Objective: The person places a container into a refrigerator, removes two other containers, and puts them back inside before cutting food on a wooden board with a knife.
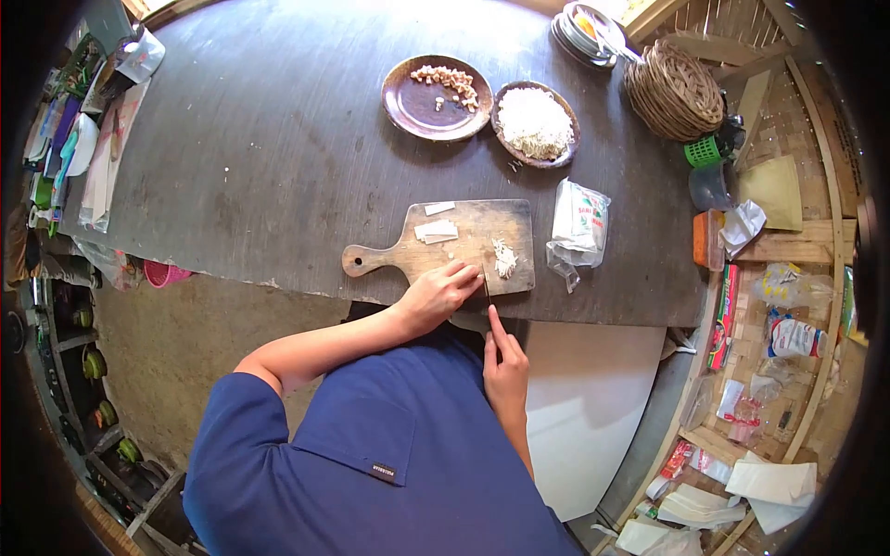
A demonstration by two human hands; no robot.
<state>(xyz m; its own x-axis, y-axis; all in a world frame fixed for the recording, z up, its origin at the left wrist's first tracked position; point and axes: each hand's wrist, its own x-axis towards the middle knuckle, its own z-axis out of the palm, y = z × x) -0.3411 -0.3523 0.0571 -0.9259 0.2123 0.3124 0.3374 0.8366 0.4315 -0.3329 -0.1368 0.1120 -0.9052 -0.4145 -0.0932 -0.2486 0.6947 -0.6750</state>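
Note:
A wooden cutting board (470, 219) with a handle lies at the table's near edge. My left hand (439, 298) rests on its lower part with fingers bent together beside the blade; what they press on is hidden. My right hand (506, 363) grips a knife (488, 290), its blade on the board against the left fingertips. Thin white slices (436, 231) lie at the board's upper left. A small heap of white shreds (504, 259) sits right of the blade.
Beyond the board stand a brown plate of small tan pieces (400, 102) and a bowl of white shreds (536, 120). A white plastic packet (579, 222) lies to the right. Stacked plates (584, 42) and woven baskets (675, 91) occupy the far right corner.

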